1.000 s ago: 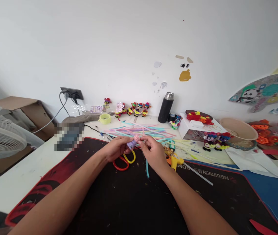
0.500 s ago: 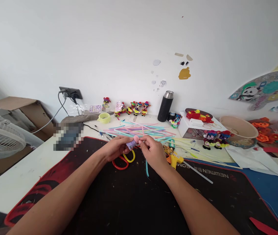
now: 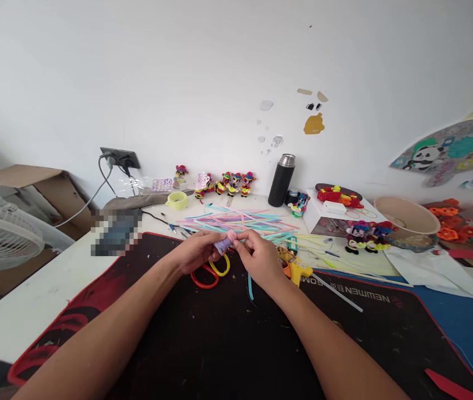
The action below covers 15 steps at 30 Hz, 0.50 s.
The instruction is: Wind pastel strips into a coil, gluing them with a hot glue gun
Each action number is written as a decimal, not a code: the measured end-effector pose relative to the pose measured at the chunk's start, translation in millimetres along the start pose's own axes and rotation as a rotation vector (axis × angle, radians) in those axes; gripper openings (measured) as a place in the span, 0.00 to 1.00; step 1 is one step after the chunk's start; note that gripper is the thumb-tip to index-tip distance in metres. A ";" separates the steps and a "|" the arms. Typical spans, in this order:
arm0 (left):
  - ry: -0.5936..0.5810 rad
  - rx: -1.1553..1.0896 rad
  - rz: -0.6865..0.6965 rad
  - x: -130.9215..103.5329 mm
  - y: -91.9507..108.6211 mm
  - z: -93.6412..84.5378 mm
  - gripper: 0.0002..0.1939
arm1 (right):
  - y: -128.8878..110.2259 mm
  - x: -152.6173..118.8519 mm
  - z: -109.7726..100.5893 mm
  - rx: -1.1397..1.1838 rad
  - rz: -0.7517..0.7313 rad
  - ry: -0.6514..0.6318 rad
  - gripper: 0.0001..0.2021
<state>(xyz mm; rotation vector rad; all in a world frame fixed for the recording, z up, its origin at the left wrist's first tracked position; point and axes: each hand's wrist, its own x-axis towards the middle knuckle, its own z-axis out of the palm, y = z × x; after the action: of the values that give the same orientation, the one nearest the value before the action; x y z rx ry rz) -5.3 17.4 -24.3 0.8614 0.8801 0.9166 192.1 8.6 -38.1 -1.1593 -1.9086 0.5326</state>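
Observation:
Between my two hands, above the black mat, is a small piece of coiled pipe cleaner [image 3: 222, 245], purple on its lower left and pink on top. My left hand [image 3: 197, 253] grips its purple side, with thumb and fingers closed around it. The fingertips of my right hand [image 3: 257, 253] pinch it at the pink end. Below my left hand lie scissors with one red and one yellow handle loop [image 3: 205, 276]; their blades are hidden. A turquoise pipe cleaner [image 3: 250, 286] hangs or lies just under my right hand.
Behind my hands lies a pile of pastel pipe cleaners [image 3: 236, 221]. A yellow glue gun [image 3: 300, 272] rests right of my right hand. Small figures [image 3: 232, 186], a black flask [image 3: 281, 180] and a white box [image 3: 317, 214] stand along the wall. A fan [image 3: 3, 236] is at left.
Hardly anything differs. My right fingertips have shifted very slightly at the pink end of the coiled piece; both hands keep their hold.

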 end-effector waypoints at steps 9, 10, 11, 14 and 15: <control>0.008 0.011 -0.006 -1.9 1.2 2.1 0.17 | 1.4 0.0 -1.0 -0.018 -0.032 -0.016 0.09; 0.006 0.011 -0.005 -1.9 1.1 2.1 0.17 | 1.1 0.0 -1.3 -0.024 -0.039 -0.014 0.08; 0.003 0.012 -0.004 -1.9 0.9 2.0 0.17 | 0.7 0.0 -1.7 -0.034 -0.046 -0.013 0.08; -0.003 0.020 -0.003 -1.4 0.1 0.8 0.16 | -0.1 -0.3 -2.3 -0.071 -0.060 -0.022 0.09; -0.005 0.024 -0.003 -1.1 -0.2 0.3 0.16 | 0.0 -0.4 -2.2 -0.079 -0.062 -0.024 0.09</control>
<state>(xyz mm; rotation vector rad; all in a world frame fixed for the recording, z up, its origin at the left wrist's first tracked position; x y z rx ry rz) -5.4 16.3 -24.0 0.8824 0.8899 0.9022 194.0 8.1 -37.0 -1.1445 -1.9947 0.4425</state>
